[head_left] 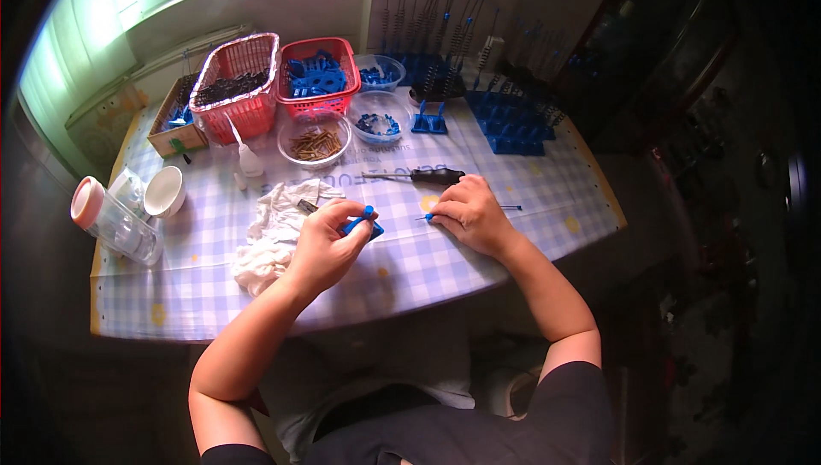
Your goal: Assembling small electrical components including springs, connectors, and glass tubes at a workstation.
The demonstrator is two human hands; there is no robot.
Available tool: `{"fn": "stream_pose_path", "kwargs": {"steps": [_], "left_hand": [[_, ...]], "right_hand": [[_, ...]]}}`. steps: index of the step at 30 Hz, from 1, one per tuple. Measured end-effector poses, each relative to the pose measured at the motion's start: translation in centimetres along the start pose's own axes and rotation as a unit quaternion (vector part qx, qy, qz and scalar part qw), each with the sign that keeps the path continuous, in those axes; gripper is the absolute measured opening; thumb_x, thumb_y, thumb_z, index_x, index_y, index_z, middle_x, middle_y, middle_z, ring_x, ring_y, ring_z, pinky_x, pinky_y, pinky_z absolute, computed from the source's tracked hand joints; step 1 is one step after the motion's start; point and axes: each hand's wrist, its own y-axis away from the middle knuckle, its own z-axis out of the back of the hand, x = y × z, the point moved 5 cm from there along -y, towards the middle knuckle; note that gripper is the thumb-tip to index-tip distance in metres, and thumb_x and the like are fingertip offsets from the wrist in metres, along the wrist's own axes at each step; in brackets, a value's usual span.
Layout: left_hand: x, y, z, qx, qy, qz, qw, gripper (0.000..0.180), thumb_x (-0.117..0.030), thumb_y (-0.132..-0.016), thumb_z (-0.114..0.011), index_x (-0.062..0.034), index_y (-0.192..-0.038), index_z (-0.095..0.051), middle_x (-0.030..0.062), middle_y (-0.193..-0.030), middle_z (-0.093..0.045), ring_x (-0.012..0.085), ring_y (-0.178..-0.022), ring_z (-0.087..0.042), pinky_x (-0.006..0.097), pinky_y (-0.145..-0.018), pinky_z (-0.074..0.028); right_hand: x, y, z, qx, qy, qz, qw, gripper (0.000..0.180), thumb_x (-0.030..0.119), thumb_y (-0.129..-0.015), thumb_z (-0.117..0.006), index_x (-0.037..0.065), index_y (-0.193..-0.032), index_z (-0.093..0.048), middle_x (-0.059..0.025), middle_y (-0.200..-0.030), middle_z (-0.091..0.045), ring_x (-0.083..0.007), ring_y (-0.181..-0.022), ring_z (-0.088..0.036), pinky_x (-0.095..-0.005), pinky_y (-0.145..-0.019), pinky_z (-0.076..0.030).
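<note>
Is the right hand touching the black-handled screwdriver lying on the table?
Apart. The head view shows a strip of checked tablecloth between the right hand and the screwdriver, which lies just beyond the knuckles; the hand's fingertips press down on a thin blue-tipped pin instead.

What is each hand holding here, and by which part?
The left hand pinches a small blue plastic part by one end between its fingertips. The right hand presses on a thin rod on the table; its blue tip shows at the fingertips.
</note>
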Motion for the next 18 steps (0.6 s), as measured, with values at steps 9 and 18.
{"fn": "stream_pose_path", "kwargs": {"steps": [9,18], "left_hand": [[0.4,0.1,0.2,-0.015,0.038,0.021,0.999,0.014,-0.008,-0.084,-0.069,0.0028,-0.092,-0.065,0.0052,-0.091,-0.057,0.0106,-0.078,-0.062,0.023,-0.066,-0.05],[-0.9,0.3,0.9,-0.041,-0.106,-0.071,0.991,0.012,-0.011,-0.08,-0.072,0.0,-0.084,-0.068,0.0092,-0.088,-0.063,0.0156,-0.078,-0.062,0.028,-0.071,-0.05]], "right_hand": [[5.3,-3.6,1.3,-0.101,0.053,0.132,0.985,0.013,0.008,-0.073,-0.074,0.007,-0.085,-0.069,-0.0024,-0.08,-0.064,-0.0189,-0.08,-0.061,-0.0408,-0.088,-0.045],[6.8,-4.5,0.3,-0.133,0.057,0.16,0.977,0.014,0.009,-0.074,-0.072,0.007,-0.087,-0.068,-0.0033,-0.081,-0.063,-0.0189,-0.08,-0.061,-0.0406,-0.087,-0.046]]}}
